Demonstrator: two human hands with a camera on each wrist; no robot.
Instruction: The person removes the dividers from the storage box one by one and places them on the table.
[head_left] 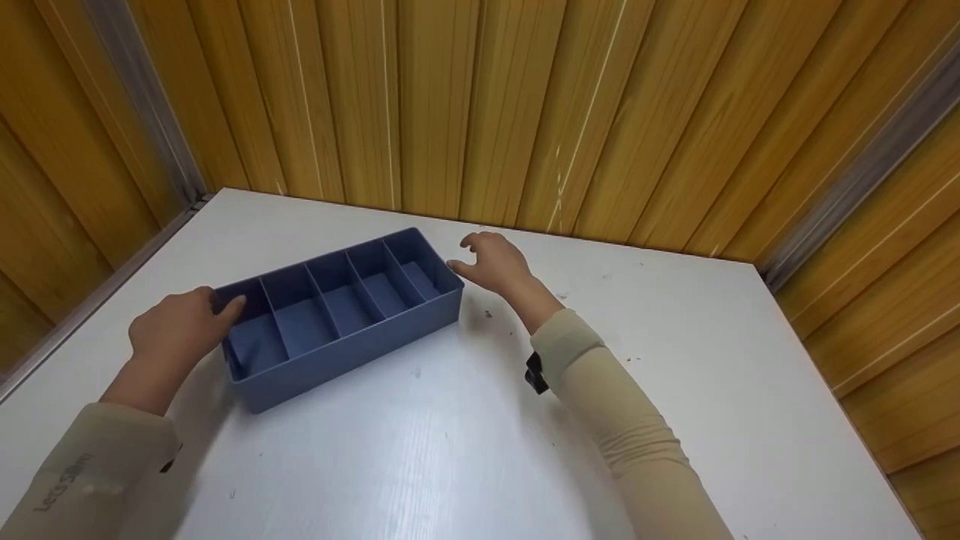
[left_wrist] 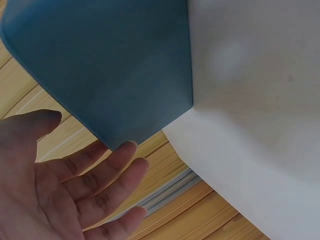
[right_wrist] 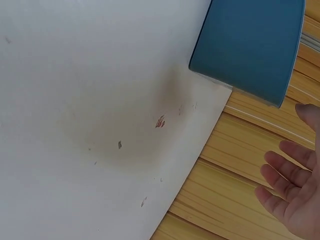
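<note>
A blue divided storage box (head_left: 349,360) sits at a slant on the white table, its several compartments bare inside. At its left end is my left hand (head_left: 180,322), with the thumb over the rim in the head view. The left wrist view has that hand's fingers (left_wrist: 112,170) spread and slightly bent, fingertips right at the corner of the box (left_wrist: 115,75). My right hand (head_left: 495,262) is beside the box's right end, thumb close to the rim. Its fingers (right_wrist: 285,170) are loosely bent and apart in the right wrist view, with nothing between them.
The white table (head_left: 360,465) carries small dark and reddish marks (right_wrist: 160,121) to the right of the box. Yellow wood-look panels (head_left: 435,105) stand behind and at both sides, with grey metal strips (head_left: 885,165) at the corners.
</note>
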